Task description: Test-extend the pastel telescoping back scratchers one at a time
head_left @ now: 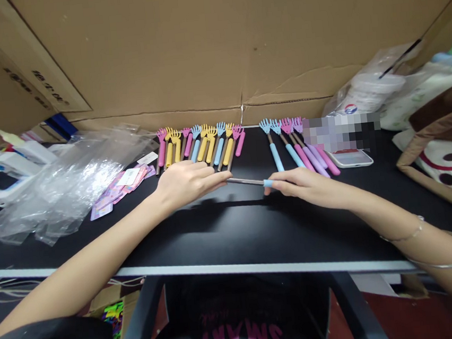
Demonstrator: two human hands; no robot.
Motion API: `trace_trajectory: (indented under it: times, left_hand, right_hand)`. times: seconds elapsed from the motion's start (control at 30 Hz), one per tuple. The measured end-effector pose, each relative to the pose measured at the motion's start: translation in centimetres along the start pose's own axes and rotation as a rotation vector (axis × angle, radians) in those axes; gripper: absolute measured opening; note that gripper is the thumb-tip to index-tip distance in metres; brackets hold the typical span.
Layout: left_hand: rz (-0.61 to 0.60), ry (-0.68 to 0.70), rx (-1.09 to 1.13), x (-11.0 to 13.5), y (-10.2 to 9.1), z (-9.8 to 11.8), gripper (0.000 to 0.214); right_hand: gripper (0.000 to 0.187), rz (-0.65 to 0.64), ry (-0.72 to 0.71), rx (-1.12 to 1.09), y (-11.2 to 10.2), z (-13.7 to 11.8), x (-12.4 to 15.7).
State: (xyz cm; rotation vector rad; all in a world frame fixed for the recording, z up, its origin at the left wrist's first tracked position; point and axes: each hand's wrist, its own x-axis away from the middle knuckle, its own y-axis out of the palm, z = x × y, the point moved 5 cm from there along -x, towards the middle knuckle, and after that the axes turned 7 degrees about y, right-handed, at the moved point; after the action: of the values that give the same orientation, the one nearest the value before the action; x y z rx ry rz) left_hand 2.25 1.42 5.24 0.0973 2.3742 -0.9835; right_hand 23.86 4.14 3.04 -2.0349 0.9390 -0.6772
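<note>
My left hand [189, 183] is closed round one end of a back scratcher; the end inside its fingers is hidden. Between my hands shows the bare metal rod of the back scratcher [245, 181], held roughly level above the black table. At the other end, my right hand [301, 184] grips its light-blue handle. Behind my left hand lies a row of back scratchers [208, 147] in pink, yellow and blue, some with short handles. A second group of back scratchers [276, 156], blue, pink and purple, lies fanned beyond my right hand.
Clear plastic bags [57, 180] are heaped at the left, beside colourful printed cards [121, 187]. A phone [352, 158] lies at the right, near a bagged lidded cup [374, 88]. The black table [236, 238] has a pale front edge, with cardboard [198, 44] standing behind.
</note>
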Motion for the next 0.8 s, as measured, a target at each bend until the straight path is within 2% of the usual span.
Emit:
trace_trajectory:
  times: [0.1, 0.3, 0.4, 0.57, 0.7, 0.8]
  left_hand:
    - [0.010, 0.042, -0.049, -0.3, -0.4, 0.3, 0.023]
    - [-0.046, -0.036, 0.052, 0.2, 0.5, 0.0, 0.029]
    - [-0.129, -0.115, 0.209, 0.7, 1.5, -0.3, 0.034]
    - [-0.344, -0.293, 0.568, 1.2, 2.8, -0.8, 0.040]
    - [-0.445, -0.390, 1.019, 1.2, 3.6, -0.3, 0.039]
    - [-0.458, -0.402, 1.140, 1.1, 3.8, 0.0, 0.039]
  right_hand:
    - [0.048, -0.037, 0.015, -0.037, 0.0, 0.0, 0.1]
    - [0.046, 0.126, 0.008, 0.144, -0.3, -0.1, 0.2]
    - [0.044, 0.265, 0.013, 0.360, -0.4, 0.0, 0.3]
    - [0.046, 0.492, -0.094, 0.582, -0.6, -0.9, 0.9]
    - [0.050, 0.548, -0.129, 0.672, -0.9, -1.7, 1.4]
    - [0.049, 0.549, -0.145, 0.688, -1.1, -2.0, 1.5]
